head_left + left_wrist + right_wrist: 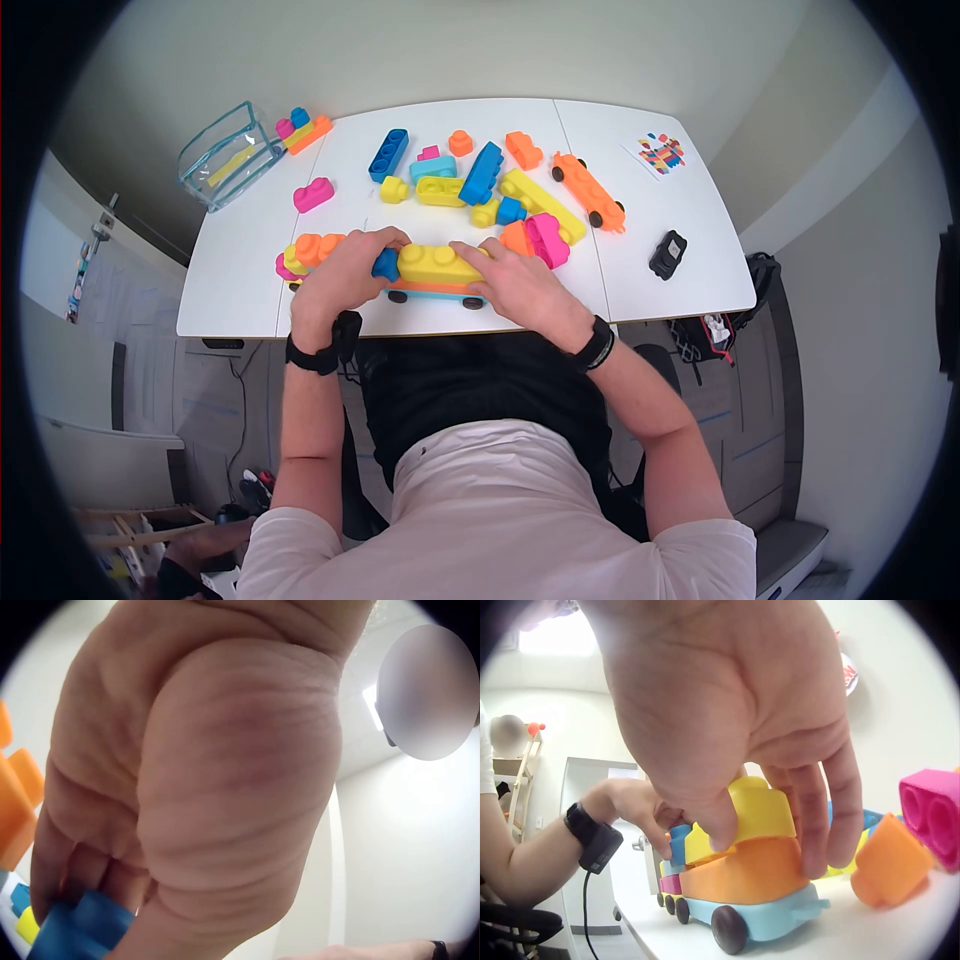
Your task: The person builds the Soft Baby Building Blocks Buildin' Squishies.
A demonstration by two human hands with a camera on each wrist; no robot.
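A light-blue wheeled base [780, 922] near the table's front edge carries an orange block [761, 874], topped by a long yellow block [428, 262]. My right hand [527, 287] grips the right end of that yellow block, thumb on the near side and fingers on the far side. At the yellow block's left end, my left hand [352, 270] pinches a small blue block [385, 264] between thumb and fingers. The left palm hides part of it in the left wrist view. Behind the left hand stands another stack with orange blocks [322, 246] on top.
Loose blocks lie behind the hands, among them a pink block [547, 240] and a dark-blue block [390, 154]. An orange wheeled base [590, 190], a black device [668, 255] and a picture card [660, 155] are at right. A clear case [228, 160] stands back left.
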